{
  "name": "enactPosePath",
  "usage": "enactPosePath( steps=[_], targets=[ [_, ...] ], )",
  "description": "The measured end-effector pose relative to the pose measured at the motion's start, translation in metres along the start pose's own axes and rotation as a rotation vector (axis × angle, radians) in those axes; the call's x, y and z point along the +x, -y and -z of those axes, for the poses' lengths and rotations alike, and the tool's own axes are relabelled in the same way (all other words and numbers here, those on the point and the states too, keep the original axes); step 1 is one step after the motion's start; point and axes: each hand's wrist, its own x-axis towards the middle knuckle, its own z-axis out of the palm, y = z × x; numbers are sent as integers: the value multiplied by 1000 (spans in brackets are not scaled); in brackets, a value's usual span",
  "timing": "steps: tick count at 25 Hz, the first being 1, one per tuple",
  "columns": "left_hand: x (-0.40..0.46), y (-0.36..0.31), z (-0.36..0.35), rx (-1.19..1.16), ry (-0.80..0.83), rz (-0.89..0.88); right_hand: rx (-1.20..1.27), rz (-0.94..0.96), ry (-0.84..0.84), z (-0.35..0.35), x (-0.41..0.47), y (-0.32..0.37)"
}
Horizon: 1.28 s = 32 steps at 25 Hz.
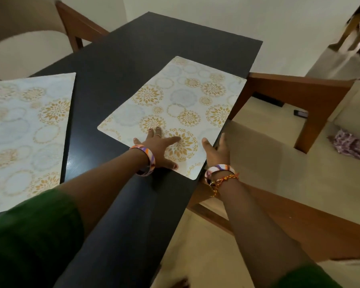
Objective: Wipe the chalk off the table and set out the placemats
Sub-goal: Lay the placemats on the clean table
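The left hand (160, 147) is pressing flat, fingers spread, on the right placemat (175, 109) while the right hand (217, 149), fingers relaxed, is touching the table edge (222, 129); a push could be sliding this overhanging mat off.

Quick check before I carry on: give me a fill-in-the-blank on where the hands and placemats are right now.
1. The left hand presses flat on the ____ placemat.
2. The right hand is at the table's ____ edge.
3. ____ placemats lie on the table.
4. The cloth lies on a ____.

Missing words: right; right; Two; chair
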Motion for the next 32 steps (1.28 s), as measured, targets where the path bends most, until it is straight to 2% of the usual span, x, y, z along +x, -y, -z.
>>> enactPosePath(
  steps=[10, 30, 32],
  targets=[
    [3, -7, -2, -13, 42, 81, -140, -47, 109, -2, 14, 2],
    [6, -14, 4, -42, 65, 68, -179, -117, 110, 3, 10, 12],
    [4, -14, 4, -50, 66, 57, -183, -84, 71, 0, 9, 11]
  ],
)
